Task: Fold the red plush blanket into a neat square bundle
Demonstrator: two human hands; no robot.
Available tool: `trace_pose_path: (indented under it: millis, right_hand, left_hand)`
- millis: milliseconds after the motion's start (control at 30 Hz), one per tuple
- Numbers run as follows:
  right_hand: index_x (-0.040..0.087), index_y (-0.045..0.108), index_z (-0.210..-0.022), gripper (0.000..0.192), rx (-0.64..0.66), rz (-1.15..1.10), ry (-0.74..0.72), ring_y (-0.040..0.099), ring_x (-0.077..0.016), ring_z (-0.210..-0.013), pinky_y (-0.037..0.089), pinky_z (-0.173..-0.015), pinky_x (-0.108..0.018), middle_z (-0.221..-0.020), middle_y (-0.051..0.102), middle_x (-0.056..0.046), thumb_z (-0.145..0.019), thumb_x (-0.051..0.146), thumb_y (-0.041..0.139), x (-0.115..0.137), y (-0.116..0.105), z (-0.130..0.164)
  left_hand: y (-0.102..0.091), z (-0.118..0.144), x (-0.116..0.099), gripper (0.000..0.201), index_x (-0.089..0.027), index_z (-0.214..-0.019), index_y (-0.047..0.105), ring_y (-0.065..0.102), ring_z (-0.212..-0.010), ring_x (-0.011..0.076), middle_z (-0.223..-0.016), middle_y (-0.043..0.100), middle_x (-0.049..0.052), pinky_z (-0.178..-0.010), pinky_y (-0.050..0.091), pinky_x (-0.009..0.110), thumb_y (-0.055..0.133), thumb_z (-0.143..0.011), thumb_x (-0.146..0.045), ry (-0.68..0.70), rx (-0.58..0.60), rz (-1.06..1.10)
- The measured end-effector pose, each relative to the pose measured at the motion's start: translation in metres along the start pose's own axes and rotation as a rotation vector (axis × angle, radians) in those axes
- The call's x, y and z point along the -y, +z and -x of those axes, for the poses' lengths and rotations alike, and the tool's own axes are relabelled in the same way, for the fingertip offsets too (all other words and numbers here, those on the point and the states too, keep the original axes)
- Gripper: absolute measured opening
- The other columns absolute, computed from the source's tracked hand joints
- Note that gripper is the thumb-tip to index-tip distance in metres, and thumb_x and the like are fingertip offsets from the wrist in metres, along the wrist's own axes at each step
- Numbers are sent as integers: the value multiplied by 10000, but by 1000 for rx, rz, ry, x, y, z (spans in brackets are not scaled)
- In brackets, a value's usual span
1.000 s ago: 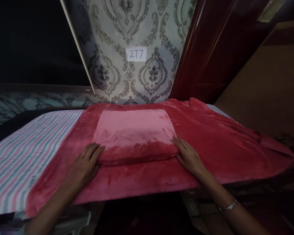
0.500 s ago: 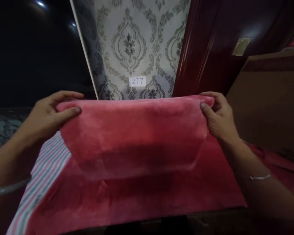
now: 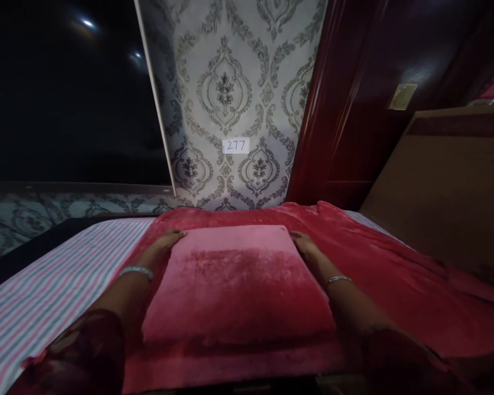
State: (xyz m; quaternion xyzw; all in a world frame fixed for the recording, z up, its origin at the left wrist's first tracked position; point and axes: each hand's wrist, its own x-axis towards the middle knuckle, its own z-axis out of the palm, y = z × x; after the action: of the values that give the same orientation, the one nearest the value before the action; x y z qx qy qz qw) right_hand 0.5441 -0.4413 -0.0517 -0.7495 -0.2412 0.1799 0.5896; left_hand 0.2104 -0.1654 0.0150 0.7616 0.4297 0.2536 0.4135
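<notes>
- The folded pink-red plush cloth [image 3: 239, 280] lay flat on the red plush blanket [image 3: 379, 280].
- The left hand [image 3: 170, 240] and right hand [image 3: 306, 245] touched its far corners; whether they pinched them could not be told.
- Uneven pulling might have skewed its edges.
- Dragging, pile against pile, might have rucked the blanket.

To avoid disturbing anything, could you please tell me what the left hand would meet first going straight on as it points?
The left hand would likely meet the folded pink-red cloth first, at its far left corner; depth is unclear.
</notes>
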Motion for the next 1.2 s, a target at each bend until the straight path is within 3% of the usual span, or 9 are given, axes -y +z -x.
trace_pose_path:
  millis: [100,200,333,467,567,667,833,1067,1200]
  right_hand:
    - [102,714,-1127,369,-41,108,-100,707,-289,-841,587,-753,-432,-904,735,-153,-816,293,665,7,-9,-9]
    - [173,691,-1251,431,-23,185,-310,564,-298,-1278,442,-1102,-485,-1327,647,-133,-839,285,638,30,-1,-10]
    - [227,569,-1435,505,343,505,-828,426,-283,-1421,292,-1210,-527,-1512,502,-99,-963,404,532,57,46,9]
    - [177,429,-1537,557,636,721,-1072,343,-278,-1474,273,-1215,-521,-1583,392,-146,-1036,419,427,54,84,35]
    - [147,359,-1572,602,703,782,-1071,236,-279,-1521,194,-1242,-532,-1616,322,-161,-1053,450,400,39,89,45]
    - [154,318,-1591,627,722,818,-1010,208,-275,-1530,159,-1253,-525,-1630,288,-161,-1060,482,377,28,86,47]
    - [216,267,-1611,626,738,761,-990,148,-264,-1544,123,-1252,-542,-1659,225,-123,-1065,507,361,27,88,47]
    - [281,261,-1609,637,1035,715,-871,-19,-268,-1555,-13,-1244,-566,-1680,133,-39,-1055,584,342,38,64,103]
    - [303,248,-1611,630,1034,714,-855,71,-238,-1555,30,-1256,-526,-1670,182,-32,-1055,582,348,41,52,124]
  left_hand:
    - [-9,-8,2,368,-133,-833,696,686,-1013,359,-838,745,122,-865,567,454,740,-688,-468,36,-8,-96]
    - [-4,-10,-14,484,-162,-1136,701,499,-1367,326,-1320,677,120,-1165,371,464,660,-778,-485,203,10,-161]
    - [48,-7,-52,669,-213,-1411,570,392,-1469,236,-1563,473,65,-1251,225,384,413,-930,-651,625,422,-236]
    - [110,-12,-74,825,-197,-1477,508,422,-1450,235,-1549,488,73,-1233,267,371,282,-927,-768,624,754,-110]
    - [138,-18,-66,840,-205,-1409,588,528,-1363,248,-1442,602,71,-1204,325,393,253,-912,-795,535,862,-80]
    - [149,-20,-49,855,-183,-1408,591,489,-1397,260,-1482,561,86,-1226,287,413,232,-918,-785,530,826,-61]
    - [147,-16,-37,850,-179,-1452,550,414,-1454,258,-1526,514,76,-1248,238,405,178,-945,-751,524,835,-31]
    - [149,-23,-33,769,-208,-1437,570,352,-1493,242,-1595,413,57,-1265,188,401,229,-967,-711,597,809,-67]
    - [152,-26,-29,735,-208,-1436,570,380,-1478,241,-1585,431,58,-1264,206,406,319,-954,-703,636,783,-52]
